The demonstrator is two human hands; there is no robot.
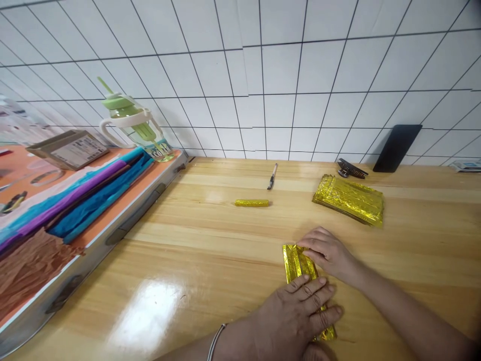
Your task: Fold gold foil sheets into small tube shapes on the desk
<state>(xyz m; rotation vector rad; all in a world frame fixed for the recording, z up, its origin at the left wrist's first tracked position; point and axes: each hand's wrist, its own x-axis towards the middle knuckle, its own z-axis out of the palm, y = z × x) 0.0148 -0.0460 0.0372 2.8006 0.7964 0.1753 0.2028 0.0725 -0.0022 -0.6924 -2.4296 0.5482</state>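
Note:
A creased strip of gold foil paper [295, 260] lies on the wooden table in front of me, its lower part largely covered. My left hand [289, 313], with a bangle at the wrist, rests flat across that strip with its fingers stretched out. At the upper right edge of the same strip, the fingers of my right hand [328, 253] are curled together on the foil. Farther back lies a stack of gold foil sheets [349, 199]. A small rolled gold foil stick [251, 203] sits left of the stack, apart from both hands.
Behind the foil are a pen [272, 176], a black hair clip [351, 169] and a dark phone-like slab [397, 149] leaning on the tiled wall. At left, an orange-topped surface with a raised edge holds crepe paper [101, 200], a cardboard box [69, 149] and a green-lidded bottle [135, 125].

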